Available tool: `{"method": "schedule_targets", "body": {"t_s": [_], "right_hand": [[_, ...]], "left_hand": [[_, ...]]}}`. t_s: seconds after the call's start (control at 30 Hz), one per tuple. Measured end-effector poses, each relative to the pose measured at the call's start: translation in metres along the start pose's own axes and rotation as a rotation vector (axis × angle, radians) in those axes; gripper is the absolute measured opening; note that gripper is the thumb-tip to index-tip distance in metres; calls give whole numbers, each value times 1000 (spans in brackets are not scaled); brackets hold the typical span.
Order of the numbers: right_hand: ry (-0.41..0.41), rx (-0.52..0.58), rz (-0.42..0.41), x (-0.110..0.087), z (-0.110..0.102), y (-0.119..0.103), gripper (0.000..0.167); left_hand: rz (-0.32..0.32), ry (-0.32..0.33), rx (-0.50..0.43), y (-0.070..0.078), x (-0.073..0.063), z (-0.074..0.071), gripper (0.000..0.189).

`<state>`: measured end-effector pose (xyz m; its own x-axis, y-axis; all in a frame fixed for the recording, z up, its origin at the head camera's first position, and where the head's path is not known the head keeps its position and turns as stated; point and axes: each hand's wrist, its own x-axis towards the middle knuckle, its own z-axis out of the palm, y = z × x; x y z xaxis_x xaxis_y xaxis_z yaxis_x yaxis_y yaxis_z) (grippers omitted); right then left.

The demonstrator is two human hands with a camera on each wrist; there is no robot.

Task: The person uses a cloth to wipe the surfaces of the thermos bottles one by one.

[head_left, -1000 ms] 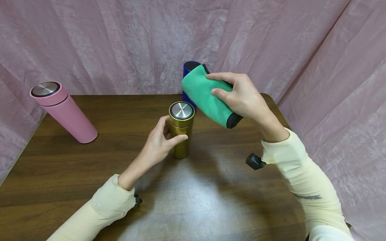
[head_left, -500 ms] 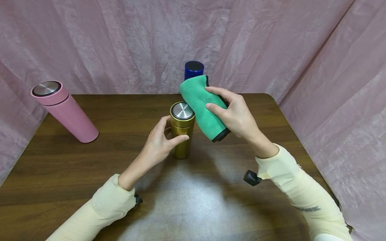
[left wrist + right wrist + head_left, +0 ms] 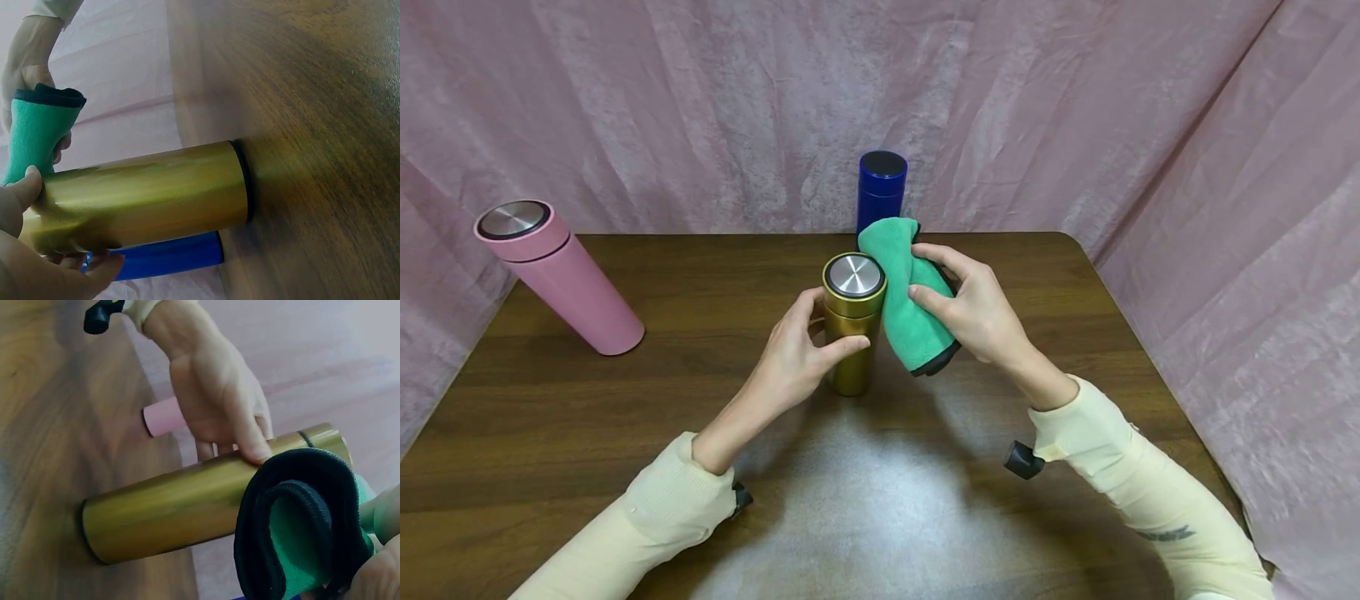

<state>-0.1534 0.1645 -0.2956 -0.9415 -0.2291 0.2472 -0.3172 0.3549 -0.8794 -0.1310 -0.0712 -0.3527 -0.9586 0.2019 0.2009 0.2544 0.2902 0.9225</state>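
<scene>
Head view, plush cloth (image 3: 901, 310), glossy gold cylinder (image 3: 854, 308)

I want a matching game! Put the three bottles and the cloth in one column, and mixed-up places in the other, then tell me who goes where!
Things
1. Pink bottle
2. Gold bottle
3. Blue bottle
4. Green cloth

Places
A. In the right hand
B. Farthest back, partly hidden in the head view
C. In the left hand's grip
D. Toward the left side of the table, away from both hands

Right pairs: 1-D, 2-C, 3-B, 4-A
</scene>
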Motion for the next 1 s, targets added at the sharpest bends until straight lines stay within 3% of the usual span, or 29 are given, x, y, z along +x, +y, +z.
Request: {"method": "schedule_targets", "body": {"t_s": [0.23, 0.53, 1.0], "right_hand": [[-17, 14, 20, -4, 9, 16, 48], [-53, -64, -2, -14, 23, 40, 45], [-153, -168, 83, -23, 43, 75, 45]], "left_hand": [[-7, -4, 24, -1, -1, 0, 71], [-12, -5, 1, 1, -2, 0, 72], [-14, 2, 34, -1, 0, 1, 73]]}}
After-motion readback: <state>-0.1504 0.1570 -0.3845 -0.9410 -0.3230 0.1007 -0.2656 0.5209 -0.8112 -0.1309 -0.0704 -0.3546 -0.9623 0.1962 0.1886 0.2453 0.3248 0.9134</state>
